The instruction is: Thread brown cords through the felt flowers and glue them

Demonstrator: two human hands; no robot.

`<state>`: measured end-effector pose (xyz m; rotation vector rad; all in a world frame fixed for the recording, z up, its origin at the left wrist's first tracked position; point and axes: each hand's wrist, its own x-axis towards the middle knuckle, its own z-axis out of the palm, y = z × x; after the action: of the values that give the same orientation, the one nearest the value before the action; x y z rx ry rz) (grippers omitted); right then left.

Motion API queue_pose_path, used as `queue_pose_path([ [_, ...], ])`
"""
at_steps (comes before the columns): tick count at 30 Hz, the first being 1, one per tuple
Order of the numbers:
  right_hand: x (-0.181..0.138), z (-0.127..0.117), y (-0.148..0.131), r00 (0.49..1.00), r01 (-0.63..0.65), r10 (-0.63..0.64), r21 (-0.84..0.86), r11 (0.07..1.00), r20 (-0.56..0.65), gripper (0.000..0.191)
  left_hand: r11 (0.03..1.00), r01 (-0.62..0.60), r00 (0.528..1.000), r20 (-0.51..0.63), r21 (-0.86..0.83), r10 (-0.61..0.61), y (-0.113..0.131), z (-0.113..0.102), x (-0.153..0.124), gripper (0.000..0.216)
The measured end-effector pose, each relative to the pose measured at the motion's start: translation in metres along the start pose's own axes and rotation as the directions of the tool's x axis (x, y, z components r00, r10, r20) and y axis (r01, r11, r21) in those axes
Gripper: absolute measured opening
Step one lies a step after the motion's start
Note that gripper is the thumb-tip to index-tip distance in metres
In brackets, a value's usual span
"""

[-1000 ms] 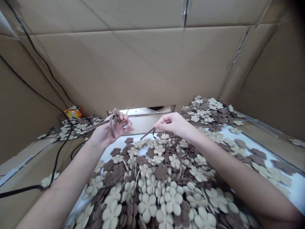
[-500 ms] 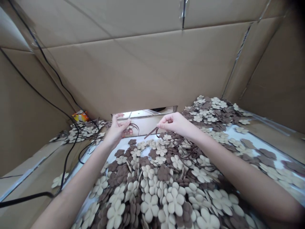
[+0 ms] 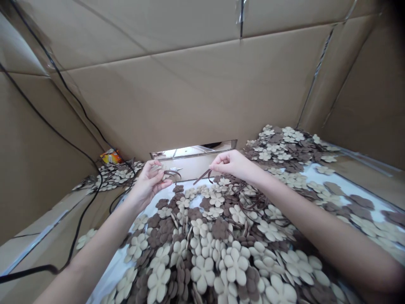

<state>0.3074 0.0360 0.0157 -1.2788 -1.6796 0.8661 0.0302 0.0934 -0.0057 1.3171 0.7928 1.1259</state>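
My left hand (image 3: 148, 183) is closed around a cream flower-shaped piece (image 3: 163, 168), mostly hidden by the fingers. A loop of brown ribbon (image 3: 174, 173) sticks out to the right of those fingertips. Just above the loop a thin, pointed whitish thing (image 3: 177, 169) shows, too small to identify. With finger and thumb, my right hand (image 3: 229, 164) pinches another brown ribbon (image 3: 201, 177), whose ends hang down to the left. Below both hands lies a heap of cream and brown flower pieces (image 3: 202, 240). More brown ribbon (image 3: 249, 205) is tangled on the heap beside my right wrist.
Cardboard walls (image 3: 190, 97) surround the work surface, with a slot (image 3: 194, 150) in the far one. Flower piles stand at the back right (image 3: 284, 145) and back left (image 3: 117, 177), near an orange-yellow packet (image 3: 110, 156). Black cables (image 3: 84, 211) run down the left side.
My left hand has moved slightly down and left with the flower piece, and the pointed thing now shows beside it. The right hand keeps its pinch on the ribbon, almost still.
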Motion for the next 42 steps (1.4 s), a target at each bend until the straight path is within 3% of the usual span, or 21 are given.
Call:
queue_pose_path([
  [5,0.001,0.0,0.001,1.0,0.006,-0.006,0.003,1.0,0.008,0.029,0.999,0.044,0.999,-0.019,-0.001,-0.044,-0.003,-0.005,-0.007,0.016],
  [9,0.0,0.001,0.0,1.0,-0.015,0.014,0.024,1.0,0.017,0.032,0.986,0.136,0.991,-0.002,-0.1,-0.137,-0.004,-0.003,-0.014,0.006],
  [15,-0.002,0.004,-0.003,0.999,-0.032,0.031,0.032,0.999,0.027,0.031,0.99,0.128,0.988,-0.081,-0.053,-0.132,-0.008,0.003,-0.02,0.011],
  [22,0.001,0.005,0.001,0.999,-0.034,0.032,0.059,0.998,0.037,0.029,0.988,0.151,0.982,-0.12,0.023,-0.147,-0.029,0.009,-0.027,0.02],
  [27,-0.003,0.011,0.001,0.996,-0.032,0.024,0.086,0.996,0.09,0.027,0.988,0.09,0.986,-0.148,0.127,-0.071,-0.03,0.014,-0.031,0.025],
  [31,-0.009,0.027,-0.009,0.981,-0.054,0.021,0.166,0.985,0.194,0.026,0.958,-0.025,0.974,-0.207,0.285,0.087,-0.02,0.016,-0.032,0.021],
  [33,-0.009,0.039,-0.013,0.962,-0.052,0.002,0.177,0.983,0.273,0.025,0.935,-0.071,0.974,-0.177,0.349,0.14,-0.018,0.017,-0.033,0.023],
  [36,-0.005,0.057,-0.019,0.94,-0.069,0.014,0.149,0.986,0.342,0.021,0.965,-0.049,0.997,-0.046,0.259,0.063,-0.019,0.018,-0.037,0.034],
  [42,0.008,0.074,-0.019,0.954,-0.058,0.02,0.12,0.991,0.298,0.023,0.991,0.102,0.974,0.194,0.09,-0.118,-0.023,0.022,-0.046,0.045],
])
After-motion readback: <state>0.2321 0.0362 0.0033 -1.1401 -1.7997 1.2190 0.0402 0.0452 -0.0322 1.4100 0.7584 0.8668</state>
